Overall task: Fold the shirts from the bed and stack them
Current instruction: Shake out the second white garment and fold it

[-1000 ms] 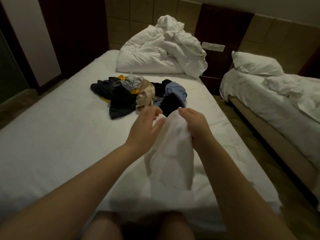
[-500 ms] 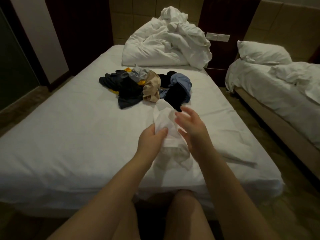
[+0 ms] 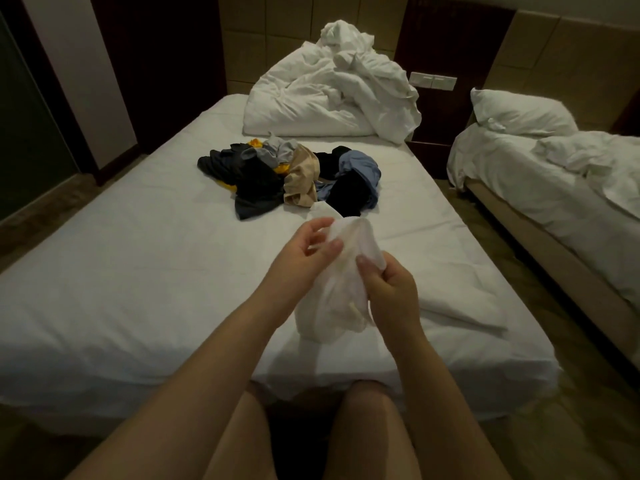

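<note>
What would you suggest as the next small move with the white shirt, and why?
Probably shake the white shirt open and lay it flat on the bed: it hangs bunched between the left hand and right hand, too crumpled to fold.

I can read no word, label, brand or number on the crumpled white cloth shirt (image 3: 348, 239) I hold, nor on the mixed pile of dark, beige and blue clothes (image 3: 263, 178) beyond it.

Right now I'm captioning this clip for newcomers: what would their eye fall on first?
The left hand and right hand hold a bunched white shirt in the centre foreground, over the near end of the bed. Behind it, mid-bed, lies a tangled pile of clothes, dark, tan and blue; a rumpled white duvet is heaped at the head.
</note>
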